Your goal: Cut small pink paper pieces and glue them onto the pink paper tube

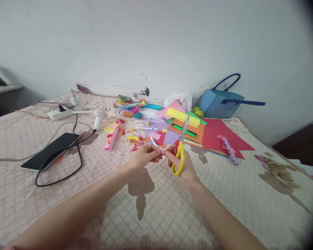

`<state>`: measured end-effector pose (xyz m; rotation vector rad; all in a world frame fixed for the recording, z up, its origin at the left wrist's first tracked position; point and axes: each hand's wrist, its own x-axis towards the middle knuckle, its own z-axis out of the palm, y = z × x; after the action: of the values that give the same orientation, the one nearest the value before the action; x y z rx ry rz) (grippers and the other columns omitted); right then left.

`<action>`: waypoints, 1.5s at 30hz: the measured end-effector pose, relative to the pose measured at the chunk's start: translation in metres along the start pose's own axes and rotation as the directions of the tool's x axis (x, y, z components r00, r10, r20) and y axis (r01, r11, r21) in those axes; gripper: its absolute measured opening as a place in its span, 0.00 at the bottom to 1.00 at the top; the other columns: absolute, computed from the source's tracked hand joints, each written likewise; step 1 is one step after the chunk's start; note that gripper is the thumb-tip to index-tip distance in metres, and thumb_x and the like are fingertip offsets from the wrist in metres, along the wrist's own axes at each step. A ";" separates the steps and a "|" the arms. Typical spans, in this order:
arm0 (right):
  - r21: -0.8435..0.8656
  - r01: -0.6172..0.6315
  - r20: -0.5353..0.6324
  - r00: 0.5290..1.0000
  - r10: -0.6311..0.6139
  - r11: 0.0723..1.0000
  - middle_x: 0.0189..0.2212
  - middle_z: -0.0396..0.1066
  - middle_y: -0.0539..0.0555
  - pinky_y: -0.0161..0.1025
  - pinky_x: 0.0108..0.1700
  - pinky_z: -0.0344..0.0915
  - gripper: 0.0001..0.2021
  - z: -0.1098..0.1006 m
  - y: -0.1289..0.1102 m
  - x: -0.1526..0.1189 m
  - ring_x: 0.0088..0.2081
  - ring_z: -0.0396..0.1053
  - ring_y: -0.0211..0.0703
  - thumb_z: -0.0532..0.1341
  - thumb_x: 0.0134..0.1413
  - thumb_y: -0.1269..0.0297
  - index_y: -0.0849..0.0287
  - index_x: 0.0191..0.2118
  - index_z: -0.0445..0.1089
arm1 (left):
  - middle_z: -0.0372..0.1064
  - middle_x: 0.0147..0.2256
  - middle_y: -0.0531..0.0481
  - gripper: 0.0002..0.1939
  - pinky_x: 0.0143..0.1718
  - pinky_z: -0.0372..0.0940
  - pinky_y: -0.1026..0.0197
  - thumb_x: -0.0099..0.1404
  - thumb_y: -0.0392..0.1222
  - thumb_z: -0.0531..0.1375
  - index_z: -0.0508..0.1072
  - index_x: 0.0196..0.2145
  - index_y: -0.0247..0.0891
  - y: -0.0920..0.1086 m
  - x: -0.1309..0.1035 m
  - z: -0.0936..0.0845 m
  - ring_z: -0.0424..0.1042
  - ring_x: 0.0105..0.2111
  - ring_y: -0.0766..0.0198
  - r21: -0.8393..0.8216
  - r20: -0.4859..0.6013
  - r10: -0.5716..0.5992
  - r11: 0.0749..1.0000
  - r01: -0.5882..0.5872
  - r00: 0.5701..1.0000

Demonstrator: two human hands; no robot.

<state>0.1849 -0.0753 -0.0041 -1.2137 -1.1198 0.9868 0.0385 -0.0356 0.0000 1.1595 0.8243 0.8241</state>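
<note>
Near the middle of the table, my left hand pinches a small piece of pink paper between thumb and fingers. My right hand meets it at the paper's other side with its fingertips. Scissors with yellow and red handles hang on the right hand, blades pointing up and away. A white pen lies just beyond the left fingers, partly hidden by them. Past the hands are a pink paper rectangle and red paper on a purple sheet.
Paper scraps and a pink paper roll lie left of centre. Coloured sheets, including a large red one, spread at right, near a decorated purple roll. A black tablet-like device with cables is left; a blue bag stands behind.
</note>
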 end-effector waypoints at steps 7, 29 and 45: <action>0.051 -0.058 0.029 0.998 0.056 0.997 0.21 0.59 0.44 0.30 0.17 0.54 0.11 0.001 0.001 -0.001 0.17 0.56 0.30 0.64 0.44 0.59 0.58 0.30 0.62 | 0.70 0.26 0.47 0.10 0.30 0.64 0.65 0.51 0.44 0.65 0.72 0.26 0.34 0.000 0.001 -0.003 0.70 0.28 0.67 -0.036 -0.008 0.021 0.999 -0.021 1.000; 0.025 -0.011 0.094 0.996 0.009 1.000 0.19 0.60 0.44 0.31 0.18 0.55 0.12 -0.003 -0.004 -0.001 0.17 0.56 0.31 0.64 0.44 0.56 0.58 0.30 0.64 | 0.69 0.24 0.49 0.05 0.25 0.62 0.66 0.53 0.41 0.61 0.72 0.25 0.36 0.010 -0.001 -0.008 0.67 0.23 0.67 0.283 0.112 0.230 0.925 -0.253 0.967; -0.003 -0.066 0.195 0.979 0.065 0.998 0.18 0.56 0.45 0.32 0.19 0.52 0.22 0.004 -0.003 -0.009 0.17 0.54 0.32 0.50 0.53 0.41 0.58 0.28 0.60 | 0.70 0.26 0.49 0.11 0.32 0.64 0.64 0.54 0.45 0.63 0.69 0.27 0.34 0.018 0.001 -0.011 0.69 0.27 0.68 -0.041 -0.076 0.143 0.988 -0.146 0.987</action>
<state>0.1791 -0.0835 -0.0020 -1.1758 -1.2362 1.1775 0.0266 -0.0262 0.0155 1.1638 0.7834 1.0052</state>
